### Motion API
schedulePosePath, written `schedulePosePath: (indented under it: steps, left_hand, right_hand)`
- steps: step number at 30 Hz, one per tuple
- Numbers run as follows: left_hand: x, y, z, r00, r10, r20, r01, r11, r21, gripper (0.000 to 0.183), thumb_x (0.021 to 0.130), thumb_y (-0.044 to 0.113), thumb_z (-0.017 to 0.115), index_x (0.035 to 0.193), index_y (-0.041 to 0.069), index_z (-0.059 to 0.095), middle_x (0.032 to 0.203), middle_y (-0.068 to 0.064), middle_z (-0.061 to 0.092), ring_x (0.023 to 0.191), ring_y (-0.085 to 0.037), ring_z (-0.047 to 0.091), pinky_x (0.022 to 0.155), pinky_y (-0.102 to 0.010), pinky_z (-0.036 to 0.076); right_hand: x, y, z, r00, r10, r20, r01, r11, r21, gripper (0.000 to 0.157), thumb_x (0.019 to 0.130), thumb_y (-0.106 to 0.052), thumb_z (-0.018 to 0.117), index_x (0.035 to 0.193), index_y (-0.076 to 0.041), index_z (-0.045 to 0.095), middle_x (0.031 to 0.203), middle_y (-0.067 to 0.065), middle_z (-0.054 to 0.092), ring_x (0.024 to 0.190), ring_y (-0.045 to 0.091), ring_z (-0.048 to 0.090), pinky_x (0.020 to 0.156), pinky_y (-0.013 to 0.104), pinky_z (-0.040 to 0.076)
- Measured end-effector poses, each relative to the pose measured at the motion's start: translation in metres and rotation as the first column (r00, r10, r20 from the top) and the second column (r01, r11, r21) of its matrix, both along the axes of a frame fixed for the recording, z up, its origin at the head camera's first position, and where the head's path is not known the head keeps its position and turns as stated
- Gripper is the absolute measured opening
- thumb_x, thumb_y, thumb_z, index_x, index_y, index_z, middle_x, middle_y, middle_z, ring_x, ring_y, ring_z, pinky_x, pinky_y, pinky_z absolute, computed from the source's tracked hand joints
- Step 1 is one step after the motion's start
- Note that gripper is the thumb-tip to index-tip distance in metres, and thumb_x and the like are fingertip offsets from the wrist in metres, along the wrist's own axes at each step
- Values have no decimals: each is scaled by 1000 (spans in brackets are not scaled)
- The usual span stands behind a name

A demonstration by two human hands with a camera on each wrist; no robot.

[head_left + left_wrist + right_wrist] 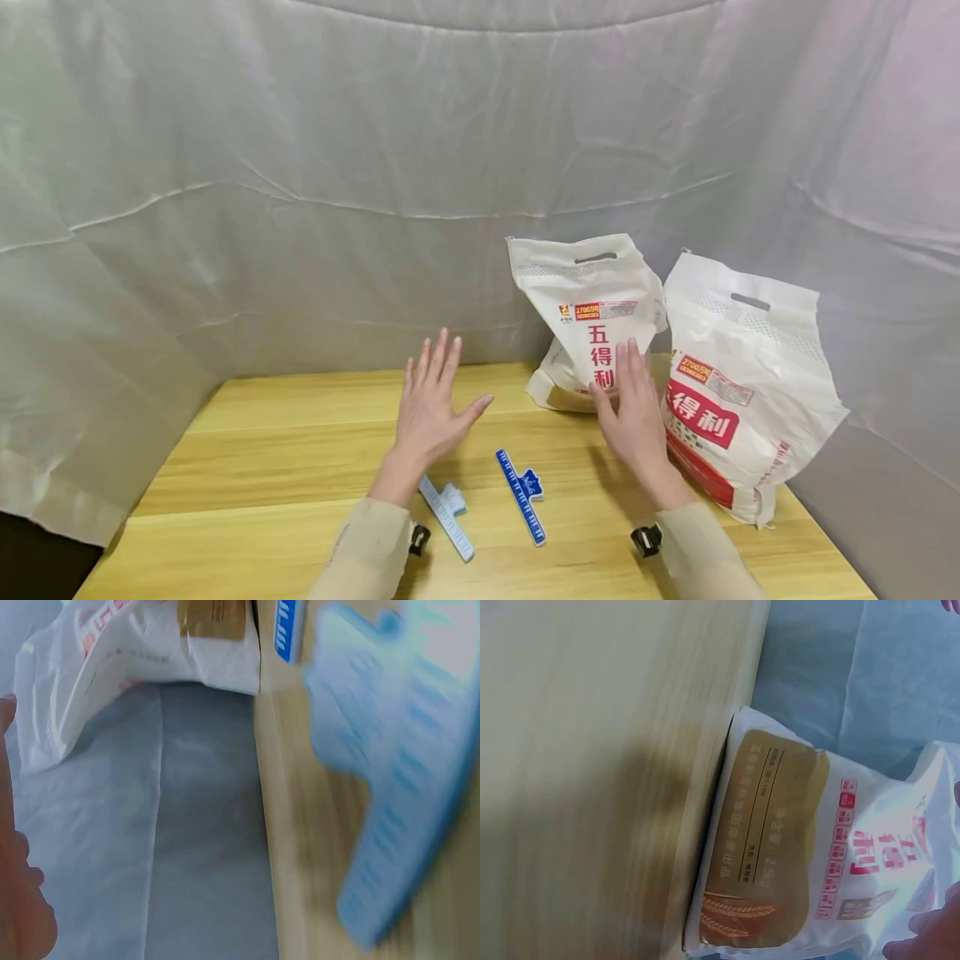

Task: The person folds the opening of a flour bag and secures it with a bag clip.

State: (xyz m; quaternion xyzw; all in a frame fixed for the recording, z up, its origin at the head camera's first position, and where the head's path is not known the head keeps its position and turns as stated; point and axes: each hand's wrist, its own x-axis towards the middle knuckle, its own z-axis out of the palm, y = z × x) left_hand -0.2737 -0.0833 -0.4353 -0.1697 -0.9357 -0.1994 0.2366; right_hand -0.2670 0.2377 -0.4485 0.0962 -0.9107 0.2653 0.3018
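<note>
My left hand is held over the wooden table with its fingers straight and thumb spread. Below its wrist lies a light blue ruler-shaped clip, large and blurred in the left wrist view. A dark blue clip of the same shape lies between my two forearms. Straight-fingered too, my right hand appears in front of a white bag with red characters; whether it touches the bag I cannot tell. That bag's brown lower panel shows in the right wrist view. Neither hand holds anything.
A second white bag, with a red label and a handle slot, leans at the table's right side. Grey cloth hangs behind the table and along both sides.
</note>
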Motion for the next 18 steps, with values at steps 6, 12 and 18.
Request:
schedulePosePath:
  steps: [6,12,18]
  left_hand:
    - [-19,35,7,999,-45,-28,44,999,-14,97,98,73,44,167,26,-4,173,6,-16,159,-23,-14,128,-49,-3]
    - [-35,75,10,997,-73,-37,72,997,-22,97,99,70,49,167,27,-6,173,6,-18,159,-22,-14,129,-48,-3]
    - [-49,108,6,997,-73,2,73,997,-40,100,97,68,54,168,24,-1,173,4,-17,160,-25,-9,128,-47,-1]
  right_hand:
    - [-20,7,0,1000,-11,28,11,1000,-4,77,105,-30,58,165,-3,18,173,19,8,154,52,14,123,67,14]
    - [-37,16,-3,997,-29,77,31,999,-22,79,106,-34,55,167,-6,12,174,14,0,157,49,5,123,68,11]
    - [-50,21,-7,995,-43,93,44,999,-17,77,106,-31,54,166,-3,14,174,15,-3,157,50,1,124,67,10]
